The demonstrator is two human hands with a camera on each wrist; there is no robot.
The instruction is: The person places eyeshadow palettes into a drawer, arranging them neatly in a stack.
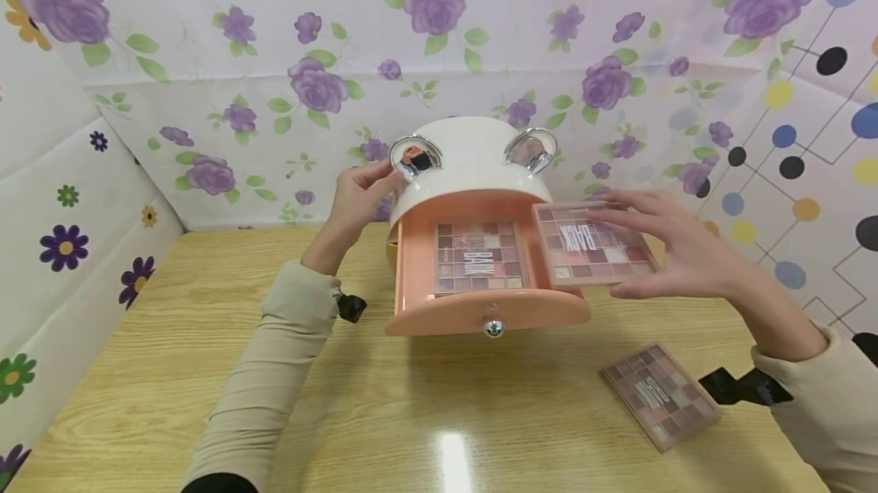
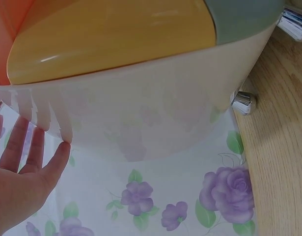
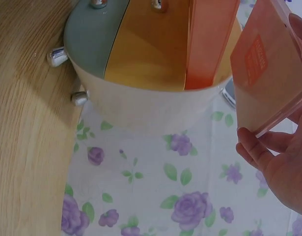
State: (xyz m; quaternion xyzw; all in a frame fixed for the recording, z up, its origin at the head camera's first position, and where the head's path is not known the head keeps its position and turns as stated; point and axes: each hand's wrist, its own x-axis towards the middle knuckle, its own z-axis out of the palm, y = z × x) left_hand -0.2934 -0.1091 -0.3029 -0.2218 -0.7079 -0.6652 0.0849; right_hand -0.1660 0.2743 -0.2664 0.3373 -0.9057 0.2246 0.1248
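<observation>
A white storage box with two silver ear-shaped pieces has its peach top drawer pulled out. Inside the drawer lies an eyeshadow palette with a clear lid and rows of pink and brown pans. Over the drawer's right edge, my right hand holds a second, similar palette by its edges. The right wrist view shows that palette's pink underside, with fingertips at its corner. My left hand rests its fairly straight fingertips against the box's left side, below the ear.
Another eyeshadow palette lies on the wooden table, in front of the box to the right. Below the peach drawer are a yellow drawer front and a grey-green one. A flowered cloth hangs behind the box.
</observation>
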